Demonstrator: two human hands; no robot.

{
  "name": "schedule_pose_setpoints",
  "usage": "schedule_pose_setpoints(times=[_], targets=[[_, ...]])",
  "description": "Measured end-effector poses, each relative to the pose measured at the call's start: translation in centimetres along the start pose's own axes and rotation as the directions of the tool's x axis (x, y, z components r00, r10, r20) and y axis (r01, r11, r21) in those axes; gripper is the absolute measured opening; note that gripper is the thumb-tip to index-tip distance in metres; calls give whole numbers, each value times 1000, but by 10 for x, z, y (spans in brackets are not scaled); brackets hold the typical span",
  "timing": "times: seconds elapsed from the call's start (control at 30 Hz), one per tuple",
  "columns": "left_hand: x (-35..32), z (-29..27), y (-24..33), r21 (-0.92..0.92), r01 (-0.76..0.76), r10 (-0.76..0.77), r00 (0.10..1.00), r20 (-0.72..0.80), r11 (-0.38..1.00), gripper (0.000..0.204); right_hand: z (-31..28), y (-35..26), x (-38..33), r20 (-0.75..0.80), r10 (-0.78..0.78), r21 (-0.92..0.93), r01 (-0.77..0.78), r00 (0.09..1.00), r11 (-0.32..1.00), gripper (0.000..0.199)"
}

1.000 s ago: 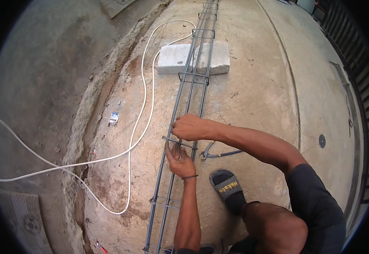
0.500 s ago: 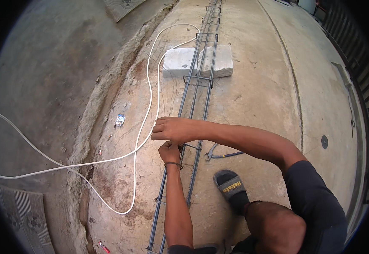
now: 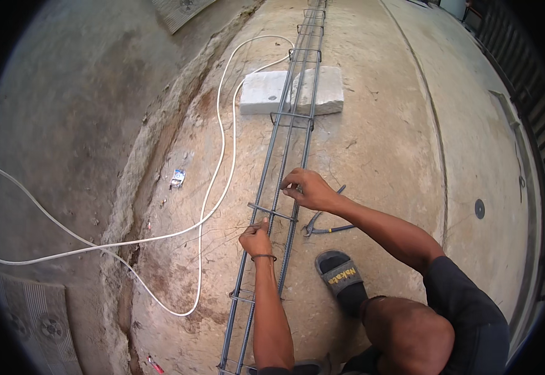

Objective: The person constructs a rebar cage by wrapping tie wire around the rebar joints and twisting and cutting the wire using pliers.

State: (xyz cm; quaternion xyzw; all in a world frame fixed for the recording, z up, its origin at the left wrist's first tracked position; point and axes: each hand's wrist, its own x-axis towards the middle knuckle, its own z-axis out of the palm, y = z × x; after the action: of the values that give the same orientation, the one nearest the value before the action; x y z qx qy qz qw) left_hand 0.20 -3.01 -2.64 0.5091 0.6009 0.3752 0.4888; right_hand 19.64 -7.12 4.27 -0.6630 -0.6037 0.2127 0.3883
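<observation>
From my remote station I record a long steel bar frame (image 3: 286,147) running from the lower edge to the top of the view, above the floor (image 3: 385,144). Farther up, it passes over two white blocks (image 3: 264,92) set side by side.

I find the left hand (image 3: 257,239) at the frame's left bar, just below a square metal ring (image 3: 272,212) that crosses the bars. Its fingers are curled closed, thumb against the forefinger, and thin wires (image 3: 222,229) fan out from its grip toward the left. The right hand (image 3: 307,189) is over the frame's right bar, just above the ring, palm down. Its fingers are bent and partly drawn together; I cannot tell whether they pinch anything.

Beside the frame, partly under the right forearm, I note pincers (image 3: 322,230) with dark and yellow handles, lying on the floor. A white cable (image 3: 199,269) loops at left, near a small packet (image 3: 177,179). A dark disc (image 3: 479,209) lies well apart at right.
</observation>
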Motion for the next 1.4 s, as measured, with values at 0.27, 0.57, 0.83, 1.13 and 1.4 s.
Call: schedule_pose_setpoints(times=[0.27, 0.57, 0.83, 1.13, 1.4], targets=[[-42, 19, 19, 571, -658, 729, 669, 143, 491, 9, -24, 59, -36, -6, 216, 56, -215, 976, 975, 16], [41, 16, 79, 406, -734, 410, 655, 635, 544, 12, -24, 75, -64, -63, 564, 621, -410, 824, 668, 17], [40, -1, 46, 509, -355, 304, 935, 184, 784, 22, -14, 91, -110, 162, 343, 60, -356, 925, 933, 29], [18, -9, 28, -47, 270, -268, 962, 51, 962, 27, -20, 113, -123, 471, 144, -659, 239, 870, 713, 59], [-30, -18, 51, 221, 110, -121, 992, 37, 969, 30, -23, 134, -95, 658, 5, -557, 482, 753, 676, 28]])
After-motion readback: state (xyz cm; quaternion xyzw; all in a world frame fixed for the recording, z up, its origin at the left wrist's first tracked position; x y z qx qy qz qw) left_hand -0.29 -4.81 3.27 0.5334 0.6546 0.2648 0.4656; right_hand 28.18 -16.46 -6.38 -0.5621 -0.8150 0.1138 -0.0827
